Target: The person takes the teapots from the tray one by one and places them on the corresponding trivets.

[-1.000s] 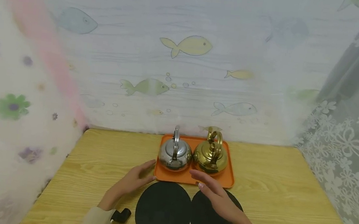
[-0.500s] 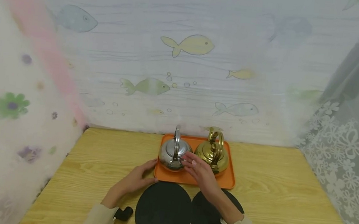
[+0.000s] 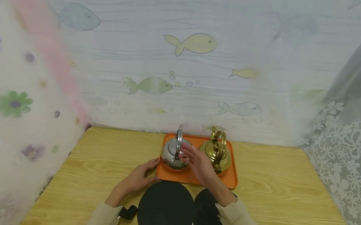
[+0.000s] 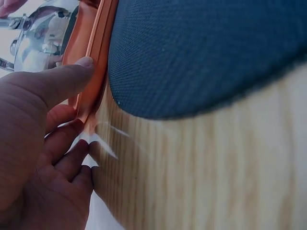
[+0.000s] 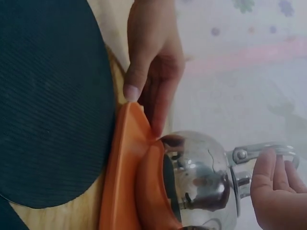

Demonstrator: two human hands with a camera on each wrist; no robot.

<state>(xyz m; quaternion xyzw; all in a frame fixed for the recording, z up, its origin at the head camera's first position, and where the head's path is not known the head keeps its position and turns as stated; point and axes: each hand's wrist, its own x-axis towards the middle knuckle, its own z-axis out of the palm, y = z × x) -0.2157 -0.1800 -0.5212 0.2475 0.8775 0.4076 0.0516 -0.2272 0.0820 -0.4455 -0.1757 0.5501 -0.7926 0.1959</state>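
A silver kettle and a gold kettle stand side by side on an orange tray. At the tray's front left corner, my left hand holds the rim, thumb on the front edge and fingers along the left side. The left wrist view shows that thumb lying on the rim. My right hand reaches over the tray, fingers extended and slightly bent, right at the silver kettle's upright handle. In the head view this hand overlaps part of the silver kettle and lies in front of the gold one.
Two round black mats lie in front of the tray, the right one partly covered by my right forearm. The wooden table meets a fish-print curtain behind. A lace curtain hangs at the right.
My right hand has moved up and left, from above the right mat to the silver kettle's handle. My left hand has stayed at the tray's corner. The kettles have not moved.
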